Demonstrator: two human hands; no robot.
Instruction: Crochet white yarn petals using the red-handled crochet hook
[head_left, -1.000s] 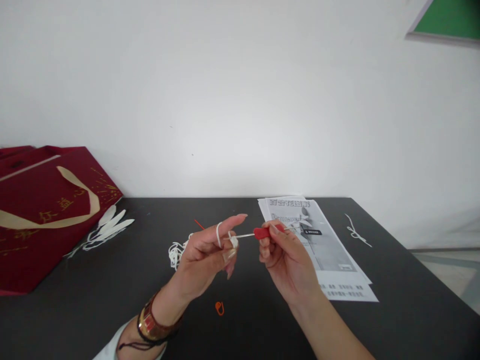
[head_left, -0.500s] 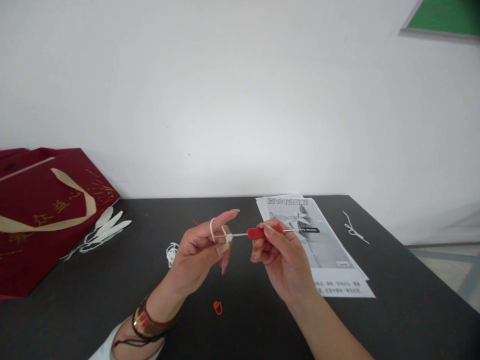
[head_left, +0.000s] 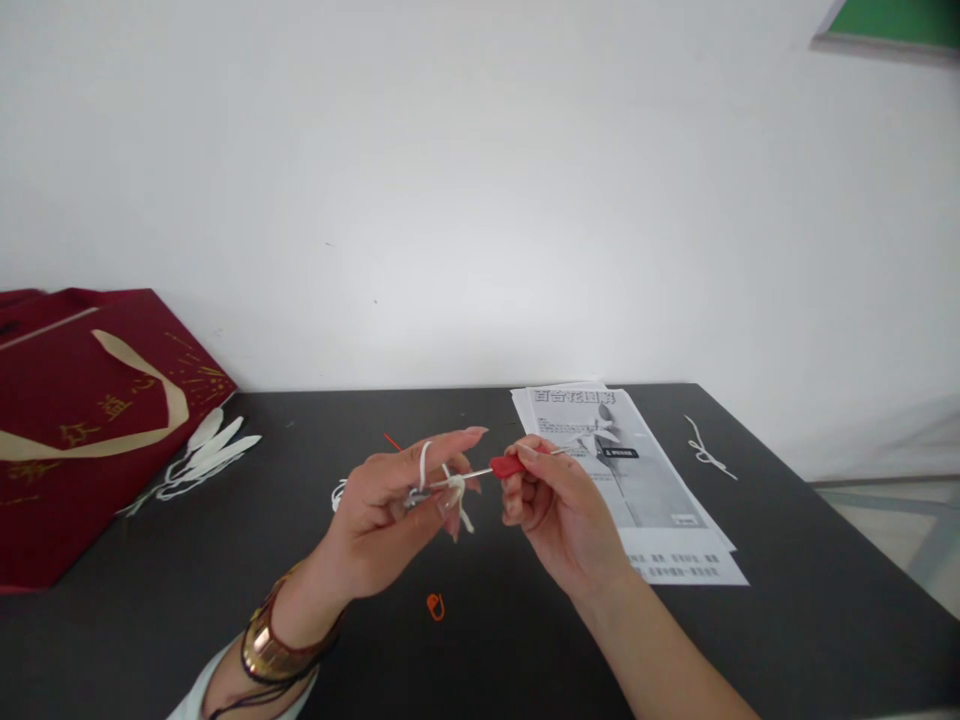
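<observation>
Pinching red-handled hook (head_left: 507, 466), right hand (head_left: 566, 505); left hand (head_left: 386, 520) clamped on white yarn (head_left: 456, 486). Right: sheet (head_left: 660, 485) headed 百合花图解. Left: bag (head_left: 82, 520), gold 众益心.

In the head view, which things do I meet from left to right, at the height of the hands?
Dark red gift bag, white leaf-shaped pieces, left hand, red crochet hook handle, right hand, printed sheets, white yarn strand.
</observation>
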